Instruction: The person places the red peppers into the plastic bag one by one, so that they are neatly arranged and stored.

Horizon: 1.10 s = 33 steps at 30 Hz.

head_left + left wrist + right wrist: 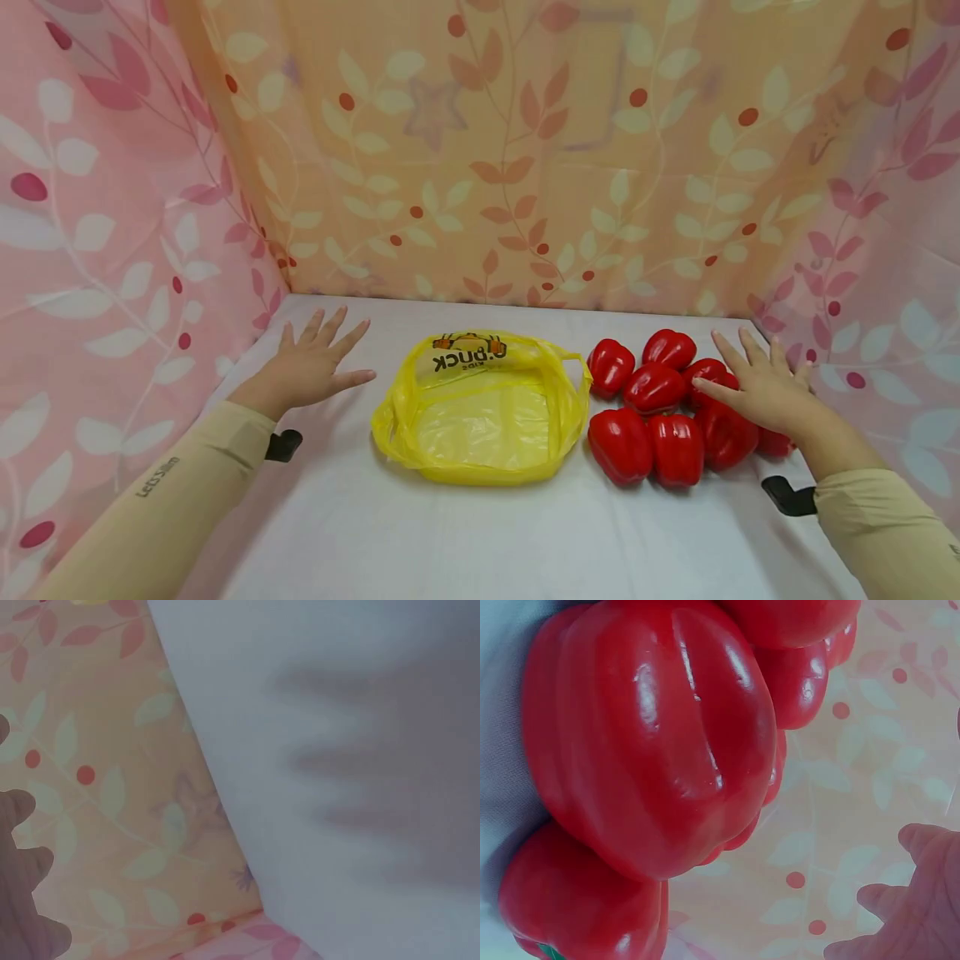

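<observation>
My left hand is held with its fingers spread over the left part of the table, gripping nothing. To its right a yellow plastic bag lies with its mouth spread wide, a printed duck logo on its far side. My right hand, fingers also spread and holding nothing, hovers over the right edge of a group of red bell peppers. Close up in the right wrist view, a large glossy pepper lies beside others, apart from the fingers. Only fingertips show in the left wrist view.
A white cloth covers the table. Patterned curtains with leaves and berries stand behind and at both sides. Black wrist straps or mounts show below each hand.
</observation>
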### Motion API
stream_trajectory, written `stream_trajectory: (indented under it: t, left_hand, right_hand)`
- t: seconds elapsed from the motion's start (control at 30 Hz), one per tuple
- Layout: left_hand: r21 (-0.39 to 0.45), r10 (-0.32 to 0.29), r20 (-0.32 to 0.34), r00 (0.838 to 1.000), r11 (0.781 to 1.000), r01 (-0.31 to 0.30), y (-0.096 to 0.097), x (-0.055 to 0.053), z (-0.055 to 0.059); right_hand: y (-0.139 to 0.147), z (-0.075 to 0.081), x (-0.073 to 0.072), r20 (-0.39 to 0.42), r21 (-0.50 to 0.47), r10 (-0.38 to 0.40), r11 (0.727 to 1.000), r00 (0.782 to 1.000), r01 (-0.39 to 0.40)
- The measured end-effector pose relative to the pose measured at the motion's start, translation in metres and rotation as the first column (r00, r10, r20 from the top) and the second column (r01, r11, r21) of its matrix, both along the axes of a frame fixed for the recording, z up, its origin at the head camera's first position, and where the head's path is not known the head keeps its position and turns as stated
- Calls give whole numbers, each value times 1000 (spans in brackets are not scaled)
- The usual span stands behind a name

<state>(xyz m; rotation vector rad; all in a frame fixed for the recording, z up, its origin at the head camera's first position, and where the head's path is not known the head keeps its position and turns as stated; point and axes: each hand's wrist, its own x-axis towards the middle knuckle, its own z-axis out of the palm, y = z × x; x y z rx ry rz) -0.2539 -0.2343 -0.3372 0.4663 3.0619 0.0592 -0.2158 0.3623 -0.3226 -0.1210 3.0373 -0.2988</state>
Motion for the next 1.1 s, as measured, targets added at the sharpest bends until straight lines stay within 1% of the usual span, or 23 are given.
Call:
stream_trajectory:
  t: [0.3,0.43,0.53,0.67,0.73,0.83,0.93,1.1]
  left_hand:
    - [48,-31,5,1000,998,31,6,-2,-6]
    - [118,-47,9,999,992,46,10,-4,-9]
    - [165,-50,38,998,985,43,13,-6,-11]
    - [205,-50,87,995,978,31,17,-8,-14]
    - [242,-52,110,993,970,24,19,-8,-16]
    - [307,-62,145,988,951,15,21,-9,-20]
    - [369,-84,177,981,929,13,23,-11,-24]
    - [455,-127,201,971,890,23,25,-12,-32]
  right_hand:
    - [-1,1,-4,-7,8,3,1000,1000,-3]
    - [-1,0,-4,2,1,6,1000,1000,-6]
    - [-1,-1,-4,7,-7,4,1000,1000,-4]
    - [-1,-3,-5,7,-10,5,1000,1000,-5]
    - [-2,-3,-5,5,-9,8,1000,1000,-8]
    - [-3,-3,-5,2,-10,12,1000,1000,-12]
    - [-3,-5,-5,2,-12,13,1000,1000,-13]
    - [-4,-6,-5,9,-15,10,1000,1000,-10]
